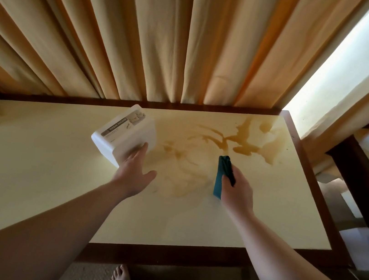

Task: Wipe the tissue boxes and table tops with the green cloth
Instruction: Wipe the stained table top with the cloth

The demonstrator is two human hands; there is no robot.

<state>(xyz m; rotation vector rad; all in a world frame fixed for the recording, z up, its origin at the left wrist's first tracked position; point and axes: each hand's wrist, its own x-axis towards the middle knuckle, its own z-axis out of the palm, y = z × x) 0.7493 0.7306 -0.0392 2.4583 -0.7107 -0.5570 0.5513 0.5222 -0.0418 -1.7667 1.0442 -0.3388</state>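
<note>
Bare feet (119, 278) are seen at the near table edge. Right hand (238, 191) is curled round the folded green cloth (221, 176), held on the table top (54, 168), long axis pointing away. Brown spill (245, 141) lies just beyond the cloth tip, up-right; right hand is nearer. Left hand (135, 168), fingers straight, is pressed against the tilted tissue holder (124, 133), left of the smear.
</note>
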